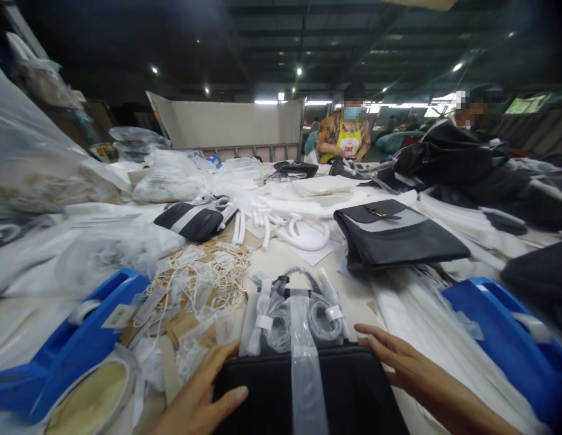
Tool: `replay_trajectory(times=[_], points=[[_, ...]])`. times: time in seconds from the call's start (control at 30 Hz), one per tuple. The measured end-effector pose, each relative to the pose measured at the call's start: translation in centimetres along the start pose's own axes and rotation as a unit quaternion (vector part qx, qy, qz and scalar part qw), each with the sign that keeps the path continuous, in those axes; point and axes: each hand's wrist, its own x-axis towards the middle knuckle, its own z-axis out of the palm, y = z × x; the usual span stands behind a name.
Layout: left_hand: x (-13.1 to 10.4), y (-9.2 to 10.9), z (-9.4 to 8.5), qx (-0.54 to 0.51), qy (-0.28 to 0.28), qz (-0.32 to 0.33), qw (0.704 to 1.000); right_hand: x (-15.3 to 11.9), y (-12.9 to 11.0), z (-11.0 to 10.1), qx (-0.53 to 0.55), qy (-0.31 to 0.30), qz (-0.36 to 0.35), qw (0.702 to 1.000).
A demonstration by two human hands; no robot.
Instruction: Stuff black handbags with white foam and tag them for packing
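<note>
A black bag (258,386) lies at the bottom centre, with a clear wrapping strip (307,362) down its middle. Its handle (299,275) and coiled, plastic-wrapped straps (278,329) stick out at the far side. My left hand (206,389) rests at the bag's left edge, thumb on top and fingers apart. Along the right edge, my right hand (394,359) is stretched out with spread fingers near the corner. Neither hand is closed round the bag.
Blue tape dispensers (81,344) (503,338) flank the bag. Tags with strings (194,296) are heaped to the left. Another black bag (399,232) lies right, beside white padding strips (426,326). A person in a yellow apron (348,142) stands across the table.
</note>
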Motion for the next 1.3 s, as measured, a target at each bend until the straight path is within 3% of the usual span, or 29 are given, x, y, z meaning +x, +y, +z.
replay_trajectory(times=[0.13, 0.3, 0.43, 0.57, 0.73, 0.83, 0.93, 1.13, 1.3], points=[[3.2, 2.1, -2.1, 0.065, 0.008, 0.044, 0.997, 0.5, -0.4, 0.1, -0.047, 0.063, -0.044, 0.996], [13.5, 3.4, -5.6, 0.248, 0.085, 0.139, 0.955, 1.5, -1.9, 0.7, -0.113, 0.163, -0.155, 0.968], [21.8, 3.0, -6.7, 0.343, 0.06, 0.132, 0.928, 1.0, -2.6, 1.1, -0.119, 0.186, -0.178, 0.959], [26.5, 1.8, -7.2, 0.38, 0.004, 0.097, 0.92, 0.4, -2.3, 0.7, -0.125, 0.197, -0.181, 0.955], [28.2, 1.1, -6.0, 0.384, -0.046, 0.038, 0.921, 1.1, -1.6, -0.5, -0.122, 0.195, -0.166, 0.959], [28.4, 1.1, -4.7, 0.357, -0.025, 0.006, 0.934, 1.8, -1.0, -0.7, -0.112, 0.177, -0.162, 0.964], [28.6, 1.4, -4.6, 0.296, 0.015, -0.008, 0.955, 2.0, -0.6, -0.7, -0.11, 0.151, -0.176, 0.966], [28.2, 3.0, -9.0, 0.067, 0.127, 0.046, 0.989, 1.1, -2.0, -0.6, -0.1, 0.171, -0.186, 0.962], [25.9, 6.8, -12.9, -0.132, 0.205, 0.142, 0.959, 1.0, -5.5, 0.4, -0.089, 0.167, -0.255, 0.948]])
